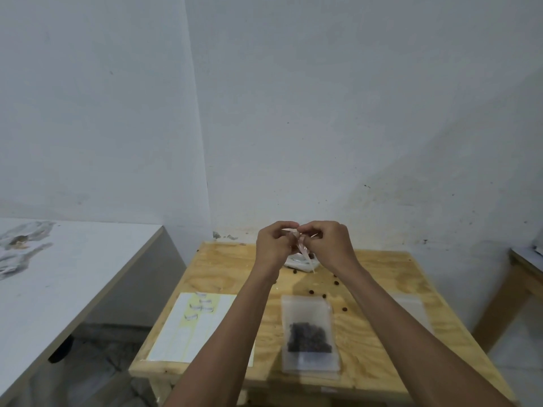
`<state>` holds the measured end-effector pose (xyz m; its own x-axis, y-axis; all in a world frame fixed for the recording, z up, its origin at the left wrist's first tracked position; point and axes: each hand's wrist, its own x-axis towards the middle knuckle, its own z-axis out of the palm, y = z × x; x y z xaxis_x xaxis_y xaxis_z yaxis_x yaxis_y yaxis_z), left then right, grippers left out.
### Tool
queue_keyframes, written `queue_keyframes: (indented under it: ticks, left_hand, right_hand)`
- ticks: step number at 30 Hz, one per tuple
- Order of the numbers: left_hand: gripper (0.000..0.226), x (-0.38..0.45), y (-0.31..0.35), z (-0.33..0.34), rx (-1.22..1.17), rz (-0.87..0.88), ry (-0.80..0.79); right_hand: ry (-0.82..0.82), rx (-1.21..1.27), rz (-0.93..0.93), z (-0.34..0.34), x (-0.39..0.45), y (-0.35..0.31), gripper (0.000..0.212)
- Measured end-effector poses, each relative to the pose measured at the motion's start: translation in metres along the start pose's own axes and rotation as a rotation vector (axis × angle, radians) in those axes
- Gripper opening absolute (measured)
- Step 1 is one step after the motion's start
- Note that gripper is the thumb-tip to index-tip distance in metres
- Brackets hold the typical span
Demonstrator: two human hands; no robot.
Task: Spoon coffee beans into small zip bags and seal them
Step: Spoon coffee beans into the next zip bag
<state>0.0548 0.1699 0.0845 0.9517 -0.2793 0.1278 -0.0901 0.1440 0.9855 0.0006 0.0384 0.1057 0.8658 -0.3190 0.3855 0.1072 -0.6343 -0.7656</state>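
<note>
Plywood table: we work over a pale wooden table [382, 265] set against a white wall.
Left hand: our left hand [273, 245] is raised above the far half of the table, its grip pinched together on the top edge of a small clear plastic zip bag [304, 249].
Right hand: our right hand [329, 245] pinches the same edge from the other side, fingertips of both hands almost meeting.
Held bag: it hangs edge-on between the hands; we cannot tell whether it holds beans or whether its strip is pressed shut.
Done so far: one frosted zip bag with dark coffee beans [310, 333] lies flat near the front edge, apparently filled.
Spill: loose dark coffee beans [323, 295] are scattered between the hands and that bag.
Left to do: we judge the task partway; another empty clear bag [408, 304] waits on the right, and a white label sheet [188, 327] lies on the left.
Spoon: none visible.
</note>
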Motion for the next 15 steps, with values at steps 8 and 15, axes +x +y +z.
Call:
queue_keyframes:
  ticks: [8,15]
  left_hand:
    - [0.033,-0.001,-0.001,0.001,0.509,0.27,0.01]
    - [0.025,-0.008,-0.004,-0.005,0.648,0.47,-0.033]
  right_hand:
    - [0.104,-0.14,0.012,0.004,-0.006,0.004,0.025]
    - [0.126,-0.174,-0.05,-0.004,-0.005,0.012,0.027]
